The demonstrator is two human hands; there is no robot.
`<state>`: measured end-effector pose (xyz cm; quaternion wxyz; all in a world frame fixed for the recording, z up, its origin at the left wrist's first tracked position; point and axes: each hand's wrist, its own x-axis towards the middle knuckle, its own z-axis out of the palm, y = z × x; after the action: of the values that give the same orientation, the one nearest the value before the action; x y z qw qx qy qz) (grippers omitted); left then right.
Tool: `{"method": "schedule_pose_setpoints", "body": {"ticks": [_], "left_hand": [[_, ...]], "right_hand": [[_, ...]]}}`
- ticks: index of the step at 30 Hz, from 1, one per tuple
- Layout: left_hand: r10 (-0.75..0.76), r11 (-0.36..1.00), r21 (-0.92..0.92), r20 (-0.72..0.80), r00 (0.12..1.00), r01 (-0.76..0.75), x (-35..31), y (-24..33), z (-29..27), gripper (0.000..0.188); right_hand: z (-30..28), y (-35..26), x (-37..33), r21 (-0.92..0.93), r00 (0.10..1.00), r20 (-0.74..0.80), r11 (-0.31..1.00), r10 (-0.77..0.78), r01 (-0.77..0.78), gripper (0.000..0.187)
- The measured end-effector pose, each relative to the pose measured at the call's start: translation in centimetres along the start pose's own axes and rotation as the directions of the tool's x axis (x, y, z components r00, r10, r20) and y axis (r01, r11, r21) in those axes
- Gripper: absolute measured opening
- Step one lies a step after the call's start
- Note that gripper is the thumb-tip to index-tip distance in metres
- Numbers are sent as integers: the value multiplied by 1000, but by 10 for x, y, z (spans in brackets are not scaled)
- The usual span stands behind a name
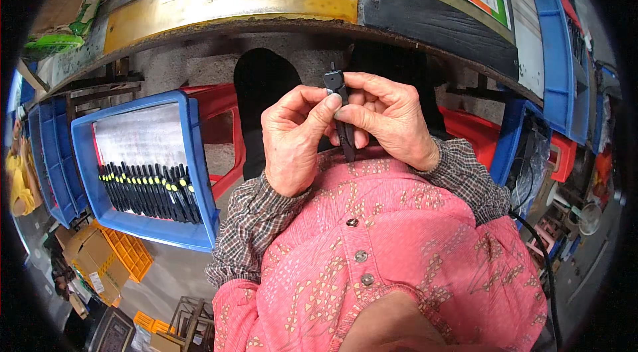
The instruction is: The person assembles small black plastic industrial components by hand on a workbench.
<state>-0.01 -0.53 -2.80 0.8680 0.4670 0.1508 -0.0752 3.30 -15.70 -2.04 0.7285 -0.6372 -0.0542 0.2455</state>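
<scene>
While both bare hands are meeting in front of the pink patterned top [399, 219], the slim black plastic piece with a boxy head [344, 134] is extending between them, its head pointing to the far side. The left hand [290, 136] is pinching it narrowly between thumb and fingers. The right hand [393, 119] is closing just as narrowly from the right, its thumb lying across the shaft and its forefinger bearing near the head. To the left, the blue rectangular plastic tray [159, 235] is holding a row of slim black pieces with yellow-green marks [146, 192] beside a pale flat sheet [141, 129].

Sound handling, in this judgement, is depending on a steady left pinch, light and even right-thumb pressure, and a straight shaft; twisting would be risking the thin far tip.

Both thumbs are covering the middle of the piece, and the curled fingers behind are hiding their contact points. The thin tip is appearing too small to identify. At the far side, the long table with a yellow metal edge strip [232, 0] is running out of view.
</scene>
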Motion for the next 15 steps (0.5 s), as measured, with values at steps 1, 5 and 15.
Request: {"method": "schedule_pose_setpoints", "body": {"ticks": [1, 5, 15], "left_hand": [[2, 1000, -4, 3, 1000, -2, 0, 0, 0, 6], [15, 1000, 25, 4, 1000, -15, 1, -1, 0, 6], [-6, 1000, 24, 16, 1000, 5, 3, -2, -2, 7]], "right_hand": [[0, 0, 0, 1, 1000, -4, 1000, 4, -4, 36], [0, 1, 0, -16, 1000, -4, 1000, 2, -2, 36], [0, 0, 2, -33, 1000, 7, 999, -5, 5, 38]]}}
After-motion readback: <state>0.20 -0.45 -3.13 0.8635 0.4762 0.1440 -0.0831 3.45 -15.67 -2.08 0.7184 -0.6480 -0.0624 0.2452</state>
